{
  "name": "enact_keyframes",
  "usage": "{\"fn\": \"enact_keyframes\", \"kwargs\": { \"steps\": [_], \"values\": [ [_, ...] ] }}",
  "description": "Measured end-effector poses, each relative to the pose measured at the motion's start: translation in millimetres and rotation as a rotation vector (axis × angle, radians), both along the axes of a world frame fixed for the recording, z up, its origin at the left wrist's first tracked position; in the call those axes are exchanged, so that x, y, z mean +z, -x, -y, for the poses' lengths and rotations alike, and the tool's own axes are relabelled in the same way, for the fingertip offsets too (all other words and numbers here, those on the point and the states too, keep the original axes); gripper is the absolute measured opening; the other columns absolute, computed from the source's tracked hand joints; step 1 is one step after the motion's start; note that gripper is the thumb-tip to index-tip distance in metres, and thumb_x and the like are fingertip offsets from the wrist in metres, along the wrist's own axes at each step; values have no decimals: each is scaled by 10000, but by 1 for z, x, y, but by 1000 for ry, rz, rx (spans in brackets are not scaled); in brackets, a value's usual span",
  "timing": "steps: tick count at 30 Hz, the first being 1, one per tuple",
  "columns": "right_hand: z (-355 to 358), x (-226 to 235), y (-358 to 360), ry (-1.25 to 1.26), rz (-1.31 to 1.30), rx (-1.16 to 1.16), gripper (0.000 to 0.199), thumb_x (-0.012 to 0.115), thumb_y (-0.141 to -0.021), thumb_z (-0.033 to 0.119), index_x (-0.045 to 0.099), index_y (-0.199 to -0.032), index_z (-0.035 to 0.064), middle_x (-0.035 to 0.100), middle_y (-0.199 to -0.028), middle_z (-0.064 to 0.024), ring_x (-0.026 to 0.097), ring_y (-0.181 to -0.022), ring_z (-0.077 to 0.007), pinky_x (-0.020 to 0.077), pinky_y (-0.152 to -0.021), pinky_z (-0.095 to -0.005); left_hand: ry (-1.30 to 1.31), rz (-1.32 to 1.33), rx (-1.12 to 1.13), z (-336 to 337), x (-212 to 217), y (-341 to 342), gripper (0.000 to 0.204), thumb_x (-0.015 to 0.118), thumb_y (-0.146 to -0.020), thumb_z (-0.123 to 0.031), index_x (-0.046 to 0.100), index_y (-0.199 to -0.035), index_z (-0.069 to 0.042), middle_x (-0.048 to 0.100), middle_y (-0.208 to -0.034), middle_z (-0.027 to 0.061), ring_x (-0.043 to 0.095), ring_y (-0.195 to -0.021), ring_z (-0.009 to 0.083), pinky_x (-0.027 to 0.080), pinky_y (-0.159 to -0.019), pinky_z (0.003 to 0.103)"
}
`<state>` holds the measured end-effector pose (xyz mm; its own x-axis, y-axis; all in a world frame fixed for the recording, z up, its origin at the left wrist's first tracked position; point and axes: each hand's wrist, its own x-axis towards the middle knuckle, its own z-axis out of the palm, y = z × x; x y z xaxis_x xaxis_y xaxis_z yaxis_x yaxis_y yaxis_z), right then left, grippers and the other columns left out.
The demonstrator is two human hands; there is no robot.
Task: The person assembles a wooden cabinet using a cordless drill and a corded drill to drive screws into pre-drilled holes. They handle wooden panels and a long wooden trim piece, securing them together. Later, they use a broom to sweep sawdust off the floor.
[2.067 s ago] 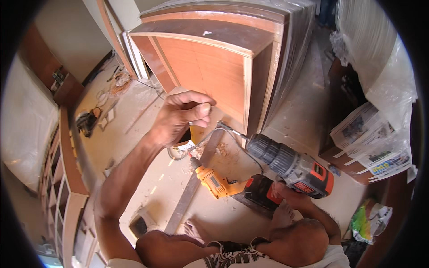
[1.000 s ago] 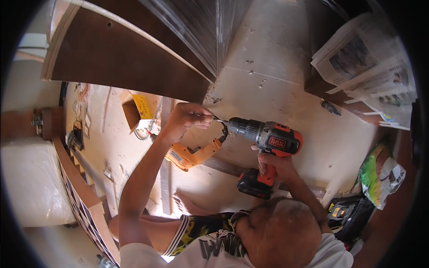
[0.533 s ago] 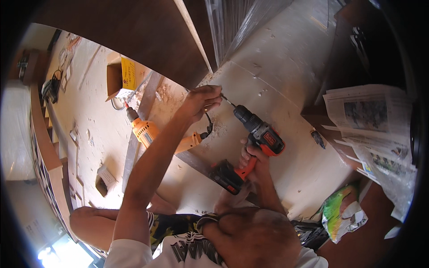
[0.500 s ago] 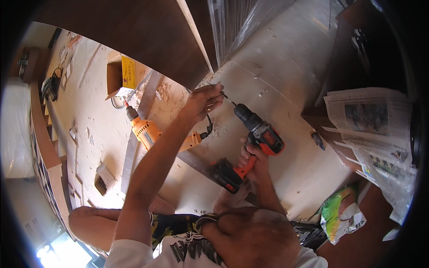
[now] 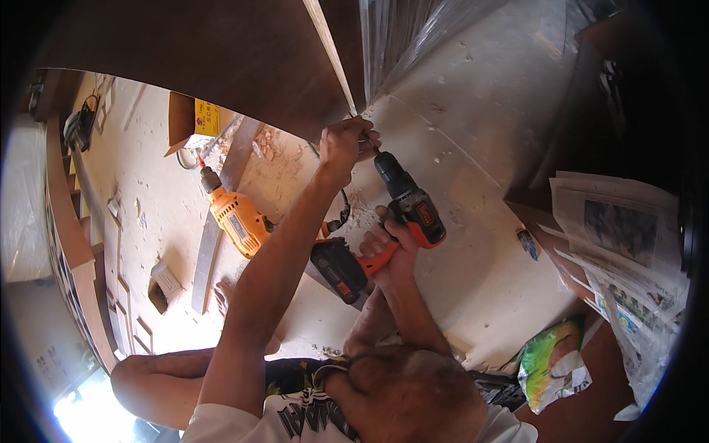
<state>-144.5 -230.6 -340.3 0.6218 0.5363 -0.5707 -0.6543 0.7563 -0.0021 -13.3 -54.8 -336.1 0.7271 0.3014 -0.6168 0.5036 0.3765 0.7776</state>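
My right hand (image 5: 389,247) is wrapped round the grip of a black and orange cordless drill (image 5: 413,207), its battery toward my left. The drill's chuck points up and away, toward the bottom corner of a dark brown panel (image 5: 221,59). Just ahead of the chuck, my left hand (image 5: 348,146) is pinched closed at the bit's tip, close to the panel's pale edge. What its fingers hold is hidden. On the floor left of my left forearm lies a yellow corded drill (image 5: 238,221).
An open carton with a yellow side (image 5: 207,118) stands at the far left, near wood shavings (image 5: 277,151) and a long board (image 5: 207,269). A small carton (image 5: 166,284) lies nearer. At right are newspaper sheets (image 5: 617,218) and a green bag (image 5: 550,362). Clear plastic wrap (image 5: 406,37) hangs beyond the panel.
The cordless drill and my right hand have moved up and left, bringing the chuck close to my left hand. My left hand has shifted slightly up, nearer the panel's edge.
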Motion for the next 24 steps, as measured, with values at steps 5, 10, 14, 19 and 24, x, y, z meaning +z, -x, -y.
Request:
{"fn": "enact_keyframes", "kwargs": {
  "steps": [5, 10, 14, 19, 24],
  "values": [
    [-8, 5, -2, 18, -12, -1, 267, 571, -947, 162, 567, -1200, 77, 483, -663, 20, 486, -575, -120, 454, -579, -311, -5, -7, -1, -6, 0, -3, 255, 540, -988, -207, 657, -1085, -2, 716, -904, 106, 723, -793, 202, 598, -717, 331],
    [-11, 5, 0, 8, -54, -11, 218, 581, -937, 160, 583, -1145, 93, 481, -658, 24, 480, -573, -119, 444, -575, -313, 25, -40, 17, -8, -1, -9, 228, 538, -984, -199, 649, -1053, -12, 702, -881, 113, 717, -771, 217, 598, -702, 340],
    [-17, 4, 0, 26, -22, -21, 174, 594, -929, 169, 592, -1088, 99, 480, -659, 30, 473, -570, -117, 436, -570, -310, 33, -27, 26, -8, -1, -11, 193, 540, -978, -192, 634, -1020, -28, 682, -867, 101, 703, -758, 215, 585, -697, 344],
    [-16, 10, -4, 74, -31, 8, 160, 599, -921, 171, 594, -1064, 100, 471, -651, 37, 465, -563, -117, 433, -566, -310, 48, -23, 23, -7, -2, -14, 179, 541, -973, -187, 628, -1017, -36, 667, -864, 86, 690, -760, 207, 571, -712, 343],
    [-18, 7, -5, 53, -27, 26, 173, 594, -923, 163, 590, -1085, 102, 472, -648, 33, 469, -558, -115, 438, -567, -310, 23, 1, 10, -10, -6, -12, 240, 570, -986, -248, 645, -1022, -23, 684, -883, 84, 682, -758, 191, 567, -718, 334]
  ]
}}
